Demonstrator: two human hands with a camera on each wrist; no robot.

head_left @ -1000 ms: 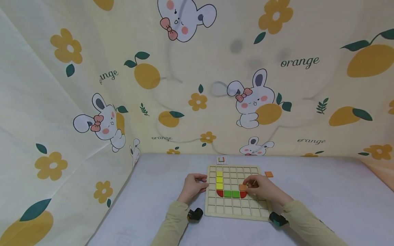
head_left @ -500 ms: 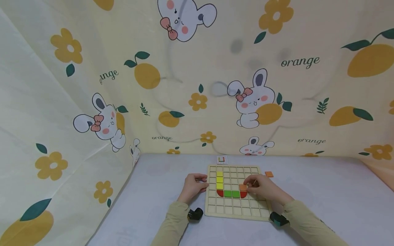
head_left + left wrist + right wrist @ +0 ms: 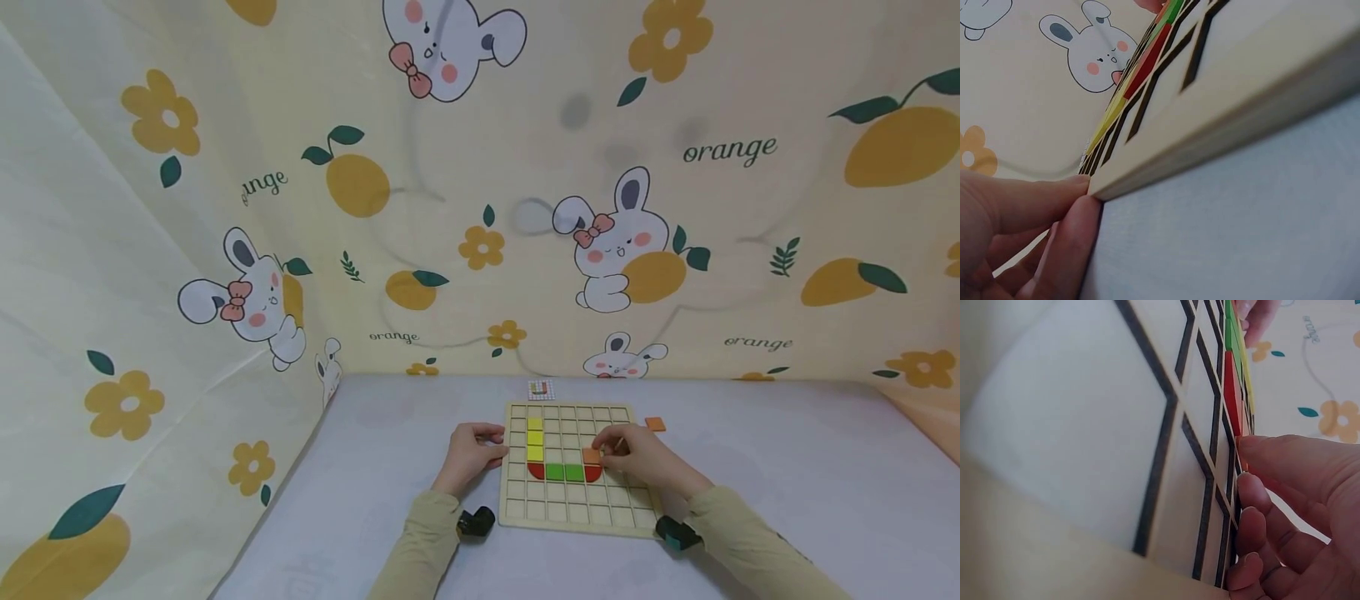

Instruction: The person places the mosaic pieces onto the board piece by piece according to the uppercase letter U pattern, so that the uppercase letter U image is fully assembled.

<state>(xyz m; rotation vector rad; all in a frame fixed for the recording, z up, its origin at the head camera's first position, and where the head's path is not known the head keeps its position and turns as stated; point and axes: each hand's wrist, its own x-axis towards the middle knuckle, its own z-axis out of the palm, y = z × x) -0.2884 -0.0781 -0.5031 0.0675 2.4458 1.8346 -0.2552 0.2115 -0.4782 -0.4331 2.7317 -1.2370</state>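
A square wooden grid board (image 3: 570, 507) lies on the table. On its left edge my left hand (image 3: 468, 457) grips with thumb and finger, seen close in the left wrist view at the board's pale rim (image 3: 1222, 137). Over the board's right half, my right hand (image 3: 637, 454) pinches an orange square tile (image 3: 592, 457), which sits in the cell just above the right red tile (image 3: 592, 473). Two green tiles (image 3: 564, 472) run between that one and the left red tile (image 3: 536, 472). Above the left one stands a column of three yellow tiles (image 3: 535, 438).
Another orange tile (image 3: 656, 424) lies on the table beyond the board's upper right corner. A small printed pattern card (image 3: 541, 390) is behind the board. A curtain (image 3: 465, 167) printed with rabbits and oranges hangs behind and to the left of the table (image 3: 375, 450).
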